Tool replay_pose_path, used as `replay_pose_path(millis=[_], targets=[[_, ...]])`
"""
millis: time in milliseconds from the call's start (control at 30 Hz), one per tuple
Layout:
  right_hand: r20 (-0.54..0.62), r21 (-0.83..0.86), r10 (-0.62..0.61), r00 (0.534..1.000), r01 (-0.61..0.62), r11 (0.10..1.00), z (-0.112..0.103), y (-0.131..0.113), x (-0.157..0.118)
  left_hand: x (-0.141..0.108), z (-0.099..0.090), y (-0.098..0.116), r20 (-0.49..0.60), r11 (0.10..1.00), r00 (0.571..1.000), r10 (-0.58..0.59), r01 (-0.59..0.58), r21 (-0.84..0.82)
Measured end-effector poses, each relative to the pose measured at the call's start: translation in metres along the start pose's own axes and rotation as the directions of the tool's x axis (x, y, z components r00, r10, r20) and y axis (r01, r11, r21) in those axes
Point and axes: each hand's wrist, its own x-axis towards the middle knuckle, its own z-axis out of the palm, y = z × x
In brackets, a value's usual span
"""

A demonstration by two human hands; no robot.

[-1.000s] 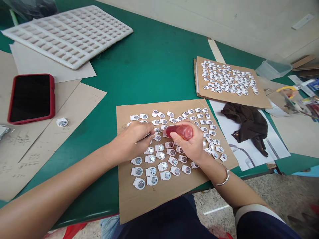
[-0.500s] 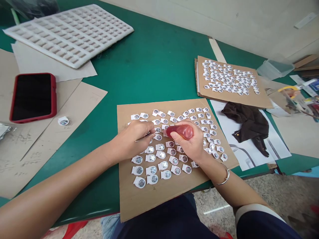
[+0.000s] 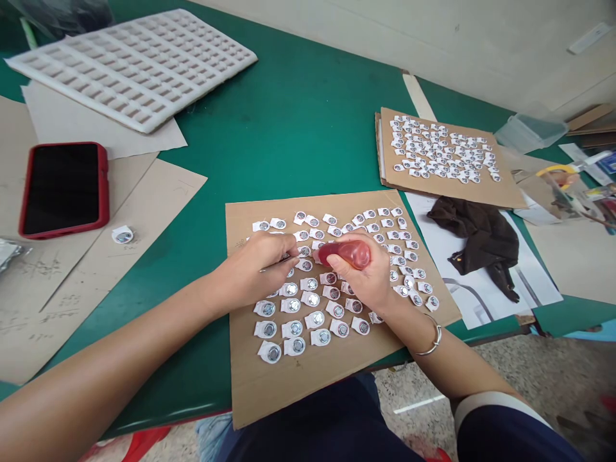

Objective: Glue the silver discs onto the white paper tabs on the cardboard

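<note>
My left hand (image 3: 262,266) is closed in a pinch on a thin metal tool (image 3: 279,262); most of the tool is hidden by the fingers. Wrapped in my right hand (image 3: 373,279) is a red squeeze bottle (image 3: 350,255), lying on its side with its narrow end toward my left fingers. Both hands are over a brown cardboard sheet (image 3: 269,398) covered with rows of small round metallic pieces on white tabs. One such piece (image 3: 304,251) lies between the fingertips and the bottle's tip. Whether the tip touches it I cannot tell.
A red-cased phone (image 3: 63,188) and a loose round piece (image 3: 122,235) lie at left on brown card. Behind them rests a white gridded tray (image 3: 144,67). At right are another filled cardboard sheet (image 3: 505,186), dark cloth (image 3: 481,240) and a clear plastic box (image 3: 532,133).
My right hand and the red bottle have shifted slightly left, toward my left fingers. The left hand has barely moved, still pinching the thin metal tool.
</note>
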Motion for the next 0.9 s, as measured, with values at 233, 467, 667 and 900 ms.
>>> replay_pose_path(millis=[233, 467, 667, 900], targets=[[-0.011, 0.013, -0.007, 1.0, 0.007, 1.0, 0.0011, 0.0016, -0.0005, -0.0004, 0.0008, -0.0015, -0.008, 1.0, 1.0, 0.002, -0.002, -0.007], [-0.01, 0.014, -0.012, 1.0, 0.012, 1.0, 0.0006, 0.0012, -0.0002, 0.0008, -0.0004, 0.0004, -0.004, 1.0, 1.0, -0.004, 0.004, -0.015], [0.0, 0.024, -0.021, 1.0, 0.021, 0.999, 0.0015, 0.0027, -0.0002, 0.0011, -0.0002, -0.0002, 0.001, 1.0, 1.0, -0.013, 0.013, -0.008], [-0.009, 0.037, -0.037, 0.999, 0.037, 0.999, 0.0027, 0.0003, 0.0006, 0.0008, -0.0009, 0.0011, 0.002, 1.0, 1.0, 0.001, -0.001, -0.005]])
